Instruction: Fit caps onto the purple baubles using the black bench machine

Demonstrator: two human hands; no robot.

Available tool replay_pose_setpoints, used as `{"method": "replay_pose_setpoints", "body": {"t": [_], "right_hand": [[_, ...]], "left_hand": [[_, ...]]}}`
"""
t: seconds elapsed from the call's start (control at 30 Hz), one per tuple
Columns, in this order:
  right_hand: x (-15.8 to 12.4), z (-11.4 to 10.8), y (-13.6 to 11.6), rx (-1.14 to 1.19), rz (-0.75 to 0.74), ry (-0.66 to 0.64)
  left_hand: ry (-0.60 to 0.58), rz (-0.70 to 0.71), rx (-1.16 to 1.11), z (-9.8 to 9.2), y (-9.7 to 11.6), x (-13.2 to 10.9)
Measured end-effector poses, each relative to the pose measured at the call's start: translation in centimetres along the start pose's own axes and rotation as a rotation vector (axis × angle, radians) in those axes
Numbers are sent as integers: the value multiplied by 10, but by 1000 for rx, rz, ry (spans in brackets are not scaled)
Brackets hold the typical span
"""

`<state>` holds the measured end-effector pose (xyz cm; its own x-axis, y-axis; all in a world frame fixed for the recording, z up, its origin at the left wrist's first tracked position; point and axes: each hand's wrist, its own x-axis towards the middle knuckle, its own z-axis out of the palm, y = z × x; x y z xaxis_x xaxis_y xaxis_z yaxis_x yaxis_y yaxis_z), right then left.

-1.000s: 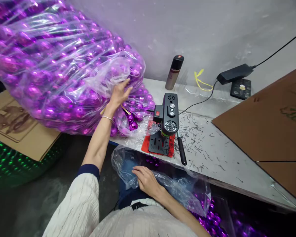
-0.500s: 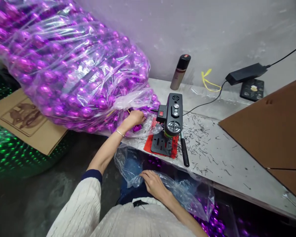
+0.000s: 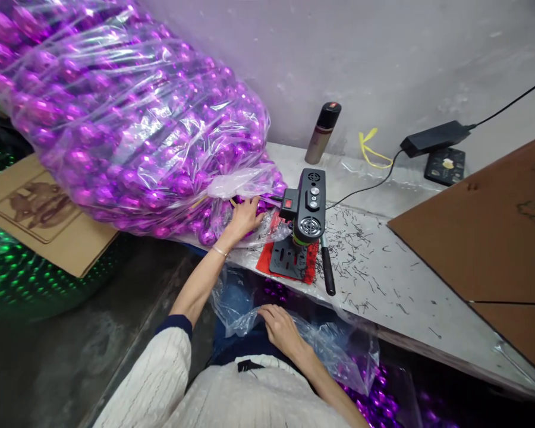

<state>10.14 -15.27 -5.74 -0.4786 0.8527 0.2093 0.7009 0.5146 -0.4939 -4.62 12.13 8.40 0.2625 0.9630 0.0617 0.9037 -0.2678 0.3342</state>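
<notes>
My left hand (image 3: 245, 219) is at the mouth of a large clear plastic bag (image 3: 235, 183) full of shiny purple balls (image 3: 129, 177). Its fingers are stretched and somewhat apart over the balls; the fingertips are partly hidden by plastic. Low in front of my body, my right hand (image 3: 280, 326) pinches the rim of another clear plastic bag (image 3: 330, 342), which hangs below the table edge with purple balls (image 3: 378, 397) in it. Between the hands and the wall stands a small black machine (image 3: 311, 202) with a lever handle (image 3: 328, 272) and a slotted base plate (image 3: 288, 260) on a red cloth (image 3: 264, 261).
Small dark bits (image 3: 356, 249) litter the table (image 3: 410, 321). A spray can (image 3: 323, 133), a yellow tie (image 3: 374, 156) and a black power adapter (image 3: 436, 138) are along the wall. Cardboard (image 3: 485, 249) leans at right; a flat carton (image 3: 49, 208) rests over green balls (image 3: 31, 285) at left.
My left hand's fingers have loosened from a closed curl and spread over the balls at the bag mouth. My right hand stays on the lower bag's rim. The view has shifted slightly.
</notes>
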Motion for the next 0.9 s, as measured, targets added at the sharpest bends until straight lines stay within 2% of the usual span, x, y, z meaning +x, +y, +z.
{"method": "replay_pose_setpoints", "body": {"t": [0.1, 0.17, 0.23, 0.3, 0.4, 0.53, 0.6, 0.73, 0.9], "right_hand": [[-3, -7, 2, 0, 8, 17], [-3, -13, 3, 9, 17, 26], [-2, -20, 3, 22, 20, 29], [0, -28, 3, 23, 15, 41], [3, -40, 2, 9, 19, 84], [2, -51, 3, 8, 63, 144], [-1, -54, 4, 18, 88, 157], [-6, -54, 4, 30, 109, 165], [-7, -56, 0, 19, 117, 163]], "left_hand": [[134, -73, -555, -1, -3, -37], [118, -183, -1025, 5, -1, -64], [36, -326, -1427, 16, 5, -87], [-35, -440, -1688, 28, 14, -103], [-95, -524, -1857, 40, 27, -113], [-146, -521, -1854, 48, 41, -115], [-123, -495, -1773, 53, 47, -114], [3, -352, -1407, 70, 55, -111], [119, -54, -823, 83, 50, -105]]}}
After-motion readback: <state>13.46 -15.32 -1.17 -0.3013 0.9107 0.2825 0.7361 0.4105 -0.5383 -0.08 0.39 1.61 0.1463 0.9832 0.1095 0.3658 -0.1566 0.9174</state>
